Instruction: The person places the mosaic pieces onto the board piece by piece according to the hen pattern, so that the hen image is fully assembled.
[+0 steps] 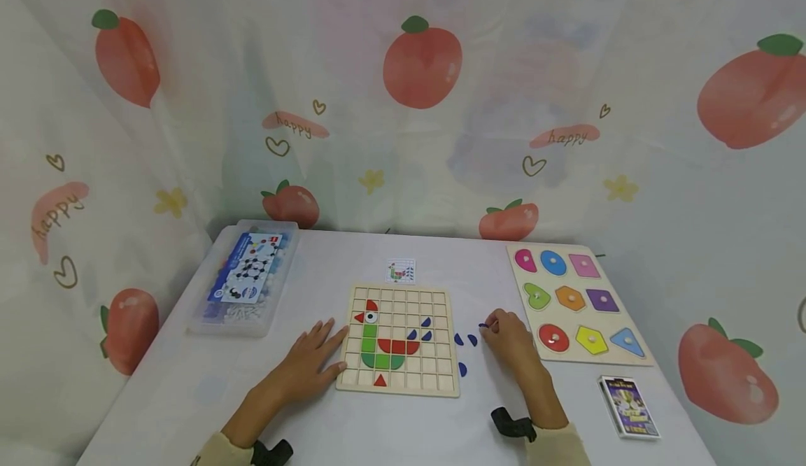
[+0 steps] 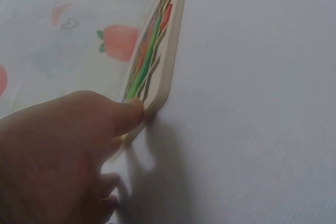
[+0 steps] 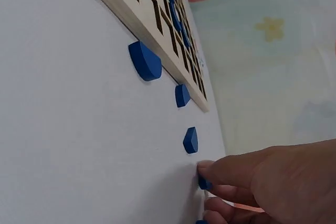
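Observation:
A wooden grid board [image 1: 434, 382] lies in the middle of the table with red, green and blue pieces set in a bird-like figure. My left hand [image 1: 307, 364] rests at the board's left side, fingers extended and touching its edge; in the left wrist view the thumb [image 2: 126, 116] presses near a corner. To the right of the board my right hand [image 1: 511, 340] pinches a small blue piece [image 3: 205, 183] between thumb and fingers, low over the table. Several loose blue pieces [image 1: 462, 369] lie between that hand and the board.
Behind the board lies a small pattern card [image 1: 400, 271]. A clear plastic case [image 1: 245, 322] with a printed sheet stands at the back left. On the right are a shape puzzle board [image 1: 563, 277] and a card pack [image 1: 630, 408]. A peach-printed curtain [image 1: 422, 172] hangs behind the table.

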A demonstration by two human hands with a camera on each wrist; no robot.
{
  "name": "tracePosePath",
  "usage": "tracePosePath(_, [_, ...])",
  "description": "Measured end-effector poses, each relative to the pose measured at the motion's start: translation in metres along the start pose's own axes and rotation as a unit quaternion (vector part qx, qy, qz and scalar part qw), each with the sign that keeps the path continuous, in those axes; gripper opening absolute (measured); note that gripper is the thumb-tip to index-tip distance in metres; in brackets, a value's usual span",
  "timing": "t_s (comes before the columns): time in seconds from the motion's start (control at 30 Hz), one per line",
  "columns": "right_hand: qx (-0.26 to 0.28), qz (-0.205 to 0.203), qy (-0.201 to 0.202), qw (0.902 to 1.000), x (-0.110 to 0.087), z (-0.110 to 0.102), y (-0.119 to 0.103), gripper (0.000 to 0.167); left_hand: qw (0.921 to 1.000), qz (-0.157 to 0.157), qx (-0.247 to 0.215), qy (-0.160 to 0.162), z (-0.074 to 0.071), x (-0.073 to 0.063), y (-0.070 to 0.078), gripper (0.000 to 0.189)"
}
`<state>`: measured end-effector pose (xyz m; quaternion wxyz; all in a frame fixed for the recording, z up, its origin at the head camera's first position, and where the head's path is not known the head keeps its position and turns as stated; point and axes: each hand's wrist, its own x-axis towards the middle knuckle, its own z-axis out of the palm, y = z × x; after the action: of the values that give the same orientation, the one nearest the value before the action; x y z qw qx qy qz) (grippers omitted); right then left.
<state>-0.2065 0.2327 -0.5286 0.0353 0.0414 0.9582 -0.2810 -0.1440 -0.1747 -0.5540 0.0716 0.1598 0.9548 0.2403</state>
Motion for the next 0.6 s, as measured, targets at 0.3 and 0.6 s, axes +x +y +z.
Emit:
tracePosePath(0.3, [-0.03,-0.031,-0.054,0.9976,0.0013,-0.0084,0.0036,0.023,1.0,0.003,0.006,0.001,0.0009,0.0009,-0.0004,0.068])
tracePosePath(0.6, [-0.012,-0.029,-0.04,0.9987,0.0044,-0.0061,0.0092,0.021,1.0,0.002,0.003,0.0,0.001,0.0013,-0.0016,0.068])
